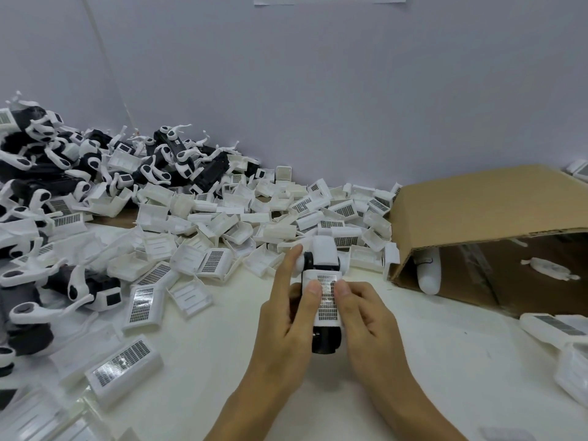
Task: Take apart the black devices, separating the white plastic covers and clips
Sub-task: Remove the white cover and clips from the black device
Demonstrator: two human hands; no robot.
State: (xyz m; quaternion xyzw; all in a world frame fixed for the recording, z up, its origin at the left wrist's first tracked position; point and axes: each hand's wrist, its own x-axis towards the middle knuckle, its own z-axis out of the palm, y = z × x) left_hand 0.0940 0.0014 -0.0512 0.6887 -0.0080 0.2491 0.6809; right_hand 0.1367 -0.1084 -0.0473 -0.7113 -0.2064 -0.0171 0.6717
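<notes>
Item 1: black device (324,340), held above the white table (222,361) at centre foreground, long axis pointing away from the person. Its black body shows at the near end, below the hands. A white cover (327,300) with a grid-printed panel sits on its upper face; a second white piece (324,251) caps the far end.

Item 2: left hand (286,323). Grips the device from its left side, fingers curled round it; the thumb tip presses on the printed cover and the forefinger reaches forward to a white round part beside the far cap.

Item 3: right hand (366,316). Grips the device from its right side, thumb tip on the printed cover just beside the left thumb. The remaining fingers are hidden behind the device, so their hold is presumably a wrap, though it cannot be confirmed.

Item 4: pile of loose white covers (241,218), spread across the table from centre to the wall, many showing the same grid panels; more lie singly in the left foreground.

Item 5: heap of black devices with white clips (63,163), stacked at far left against the wall.

Item 6: cardboard box (483,218), lying on its side at right, opening towards the viewer, with white parts inside.

Item 7: a few white units (553,332) at the right edge, near the box.
</notes>
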